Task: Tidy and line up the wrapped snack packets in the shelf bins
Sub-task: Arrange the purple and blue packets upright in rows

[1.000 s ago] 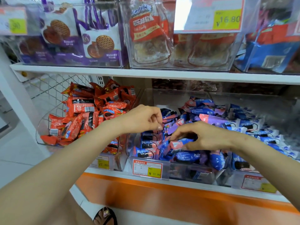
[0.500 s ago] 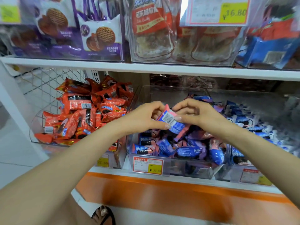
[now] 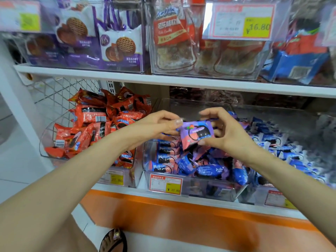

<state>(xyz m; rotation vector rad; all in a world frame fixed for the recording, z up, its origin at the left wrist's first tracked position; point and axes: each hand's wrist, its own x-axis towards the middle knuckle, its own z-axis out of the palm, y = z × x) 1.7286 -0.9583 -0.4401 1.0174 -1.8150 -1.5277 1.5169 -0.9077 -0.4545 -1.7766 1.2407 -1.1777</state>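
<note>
Both hands hold one pink-and-purple snack packet [image 3: 197,134] above the middle clear bin [image 3: 200,186]. My left hand [image 3: 160,124] pinches its left end with thumb and fingers. My right hand [image 3: 223,131] grips its right side, thumb under the lower edge. The packet's printed face is turned toward me and tilted. Below it the bin holds several blue, pink and purple packets [image 3: 192,164], some lined up at the left, the others jumbled.
A clear bin of red packets [image 3: 94,128] stands to the left, a bin of blue-and-white packets [image 3: 283,148] to the right. The white upper shelf [image 3: 163,80] hangs close above the hands. Yellow price tags front the bins. A sandalled foot [image 3: 113,240] shows below.
The right hand dug a packet out of the middle bin and lifted it. Both hands then turned it over, from barcode side to printed face.
</note>
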